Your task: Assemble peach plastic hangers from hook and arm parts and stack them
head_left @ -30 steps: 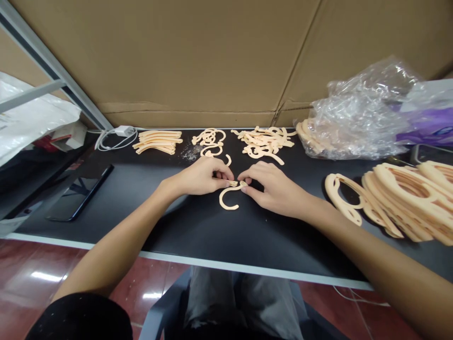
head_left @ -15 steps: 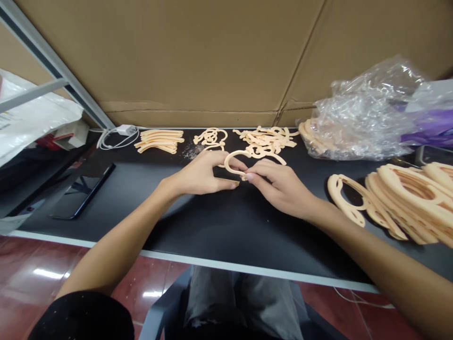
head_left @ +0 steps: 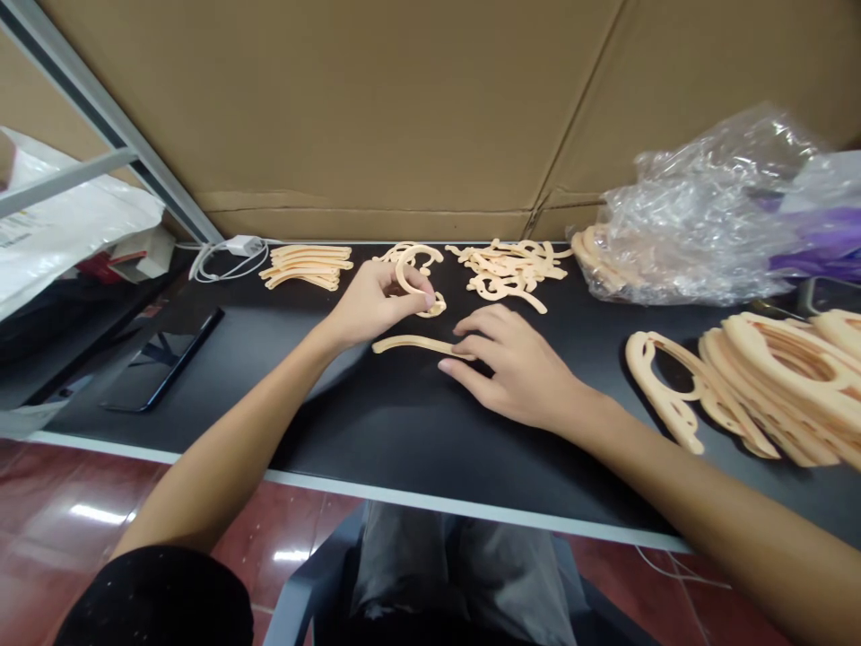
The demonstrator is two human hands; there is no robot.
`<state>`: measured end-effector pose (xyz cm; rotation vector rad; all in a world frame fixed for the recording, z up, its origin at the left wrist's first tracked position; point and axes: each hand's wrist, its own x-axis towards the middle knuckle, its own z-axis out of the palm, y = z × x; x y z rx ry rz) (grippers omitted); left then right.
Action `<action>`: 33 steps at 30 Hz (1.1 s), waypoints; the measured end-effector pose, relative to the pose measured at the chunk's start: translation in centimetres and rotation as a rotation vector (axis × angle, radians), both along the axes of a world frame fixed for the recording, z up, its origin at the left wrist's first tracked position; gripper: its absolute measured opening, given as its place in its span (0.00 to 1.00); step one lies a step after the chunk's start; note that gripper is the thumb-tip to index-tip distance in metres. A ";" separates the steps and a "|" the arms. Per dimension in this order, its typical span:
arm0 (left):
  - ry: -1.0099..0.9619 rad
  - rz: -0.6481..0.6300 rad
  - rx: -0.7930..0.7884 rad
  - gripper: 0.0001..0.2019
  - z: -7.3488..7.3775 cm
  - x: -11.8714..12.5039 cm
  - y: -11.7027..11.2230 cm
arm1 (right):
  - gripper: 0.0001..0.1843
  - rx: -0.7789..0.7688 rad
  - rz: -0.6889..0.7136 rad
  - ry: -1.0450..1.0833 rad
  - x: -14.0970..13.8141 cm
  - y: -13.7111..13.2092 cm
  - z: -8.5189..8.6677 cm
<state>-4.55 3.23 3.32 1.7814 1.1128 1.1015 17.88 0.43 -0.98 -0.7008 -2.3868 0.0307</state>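
My left hand is closed in a pinch on a pale orange hook-shaped piece, held up just above a small pile of similar hook pieces at the back of the black table. My right hand lies on the table with fingers stretched out, fingertips pressing on one end of a long curved strip that rests flat between the two hands.
At the back lie a stack of curved strips and a heap of offcuts. Large hanger-shaped pieces are stacked at the right, below a clear plastic bag. A phone and a charger with cable sit left. A cardboard wall stands behind.
The hook and the curved strip have come apart. My left hand lifted the hook back toward the pile, while my right hand laid the strip flat on the table.
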 end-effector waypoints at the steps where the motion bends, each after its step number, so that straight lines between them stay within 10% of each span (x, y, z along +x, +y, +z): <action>1: 0.007 -0.003 -0.014 0.08 -0.1 0.1 0.0 | 0.17 0.036 -0.047 0.027 0.1 0.0 0.2; 20: 0.082 -0.264 -0.173 0.06 -1.9 0.9 -0.1 | 0.15 -0.147 -0.164 -0.224 0.2 -0.4 1.0; 33: 0.337 -0.223 -0.052 0.07 -1.9 0.7 -0.4 | 0.15 -0.147 -0.205 -0.337 0.4 -0.3 1.6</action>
